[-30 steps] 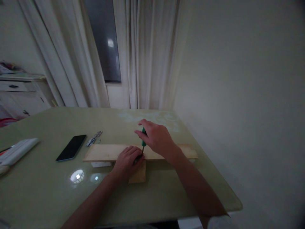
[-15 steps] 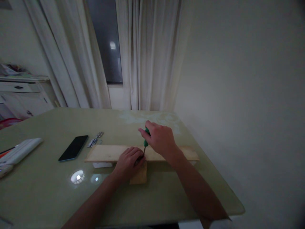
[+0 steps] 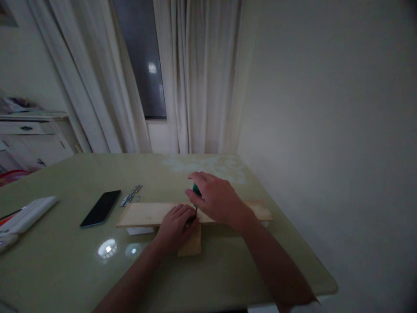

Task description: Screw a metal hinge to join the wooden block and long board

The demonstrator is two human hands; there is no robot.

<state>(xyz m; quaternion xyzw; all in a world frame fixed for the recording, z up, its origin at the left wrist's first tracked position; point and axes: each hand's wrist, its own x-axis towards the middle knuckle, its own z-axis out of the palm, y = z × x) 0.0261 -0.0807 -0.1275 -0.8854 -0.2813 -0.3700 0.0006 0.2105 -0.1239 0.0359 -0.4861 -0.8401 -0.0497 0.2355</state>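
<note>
My right hand [image 3: 213, 198] is around the green handle of a screwdriver [image 3: 196, 189], its fingers partly straightened. The screwdriver stands almost upright, with its shaft running down to the front edge of a long, pale wooden board [image 3: 143, 213]. My left hand [image 3: 176, 227] grips this front edge, fingers on top, close beside the shaft. Something dark shows under the left fingers, but I cannot make it out. A shorter wooden piece [image 3: 192, 247] juts toward me from under the board. The screwdriver's tip is hidden by the left fingers.
The board rests on white supports [image 3: 140, 230] on a greenish glossy table [image 3: 228, 269]. Left of it lie a black phone [image 3: 101, 208] and several metal hinges [image 3: 130, 195]. A white case [image 3: 31, 217] sits farther left. A wall [image 3: 325, 152] borders the table's right side.
My right hand has turned on the screwdriver and sits lower over the handle, with fingers more extended. My left hand keeps its place on the board. The view has tilted up slightly.
</note>
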